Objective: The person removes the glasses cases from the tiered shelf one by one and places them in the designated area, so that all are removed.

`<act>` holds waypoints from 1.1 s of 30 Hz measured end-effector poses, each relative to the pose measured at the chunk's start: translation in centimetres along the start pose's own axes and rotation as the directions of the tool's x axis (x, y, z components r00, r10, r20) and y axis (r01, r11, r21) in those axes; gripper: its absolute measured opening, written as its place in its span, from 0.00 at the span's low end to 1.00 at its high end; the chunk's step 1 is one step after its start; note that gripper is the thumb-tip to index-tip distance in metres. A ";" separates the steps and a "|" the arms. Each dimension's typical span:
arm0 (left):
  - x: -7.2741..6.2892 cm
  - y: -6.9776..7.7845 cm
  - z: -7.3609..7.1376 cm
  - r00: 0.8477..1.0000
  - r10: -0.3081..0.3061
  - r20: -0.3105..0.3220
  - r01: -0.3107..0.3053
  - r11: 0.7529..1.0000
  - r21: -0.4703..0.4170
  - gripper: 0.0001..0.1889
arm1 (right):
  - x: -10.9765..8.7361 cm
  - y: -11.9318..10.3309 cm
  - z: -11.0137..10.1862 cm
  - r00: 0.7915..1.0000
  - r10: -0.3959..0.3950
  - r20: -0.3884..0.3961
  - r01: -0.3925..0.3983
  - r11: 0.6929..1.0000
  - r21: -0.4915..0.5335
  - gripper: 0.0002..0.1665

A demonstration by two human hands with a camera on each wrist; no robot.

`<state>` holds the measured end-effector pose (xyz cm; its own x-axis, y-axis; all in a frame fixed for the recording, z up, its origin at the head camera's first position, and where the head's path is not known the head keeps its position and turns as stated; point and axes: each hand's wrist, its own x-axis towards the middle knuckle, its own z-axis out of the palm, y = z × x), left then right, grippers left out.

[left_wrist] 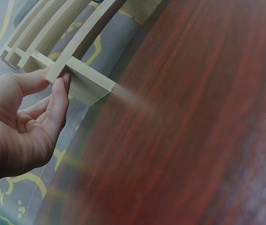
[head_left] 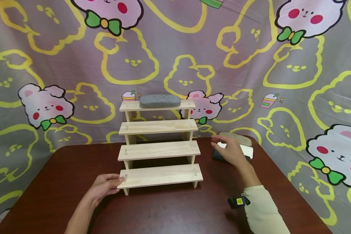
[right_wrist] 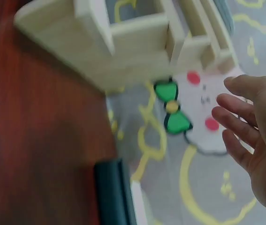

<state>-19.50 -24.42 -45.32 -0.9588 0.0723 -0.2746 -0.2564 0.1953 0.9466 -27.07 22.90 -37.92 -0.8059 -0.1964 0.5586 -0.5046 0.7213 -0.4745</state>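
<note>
A light wooden four-step display shelf [head_left: 161, 175] stands on the table. My left hand [head_left: 103, 188] pinches the left end of its lowest board, the thumb on top and the fingers below. In the left wrist view, the thumb and fingertips of the left hand [left_wrist: 27, 119] close on that board's corner. My right hand [head_left: 229, 151] hangs in the air to the right of the shelf, its fingers loosely bent and holding nothing. A grey oblong object [head_left: 160, 101] with rounded ends lies on the top board.
Behind the right hand, a dark flat object [head_left: 217, 156], a white item [head_left: 247, 151] and a beige oblong object [head_left: 237, 137] sit near the table's back right corner. The reddish-brown table [head_left: 163, 214] meets a patterned cloth [head_left: 84, 65] behind.
</note>
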 end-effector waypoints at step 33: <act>0.1 0.1 0.0 1.000 -0.004 0.001 0.004 1.000 0.009 0.26 | 15.4 -8.3 2.5 0.986 0.030 0.162 -0.074 0.959 0.273 0.34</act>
<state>-19.61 -24.40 -45.21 -0.9576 0.0729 -0.2787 -0.2591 0.2049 0.9439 -36.10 12.22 -27.06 -0.8602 -0.2801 0.4262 -0.5090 0.5249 -0.6822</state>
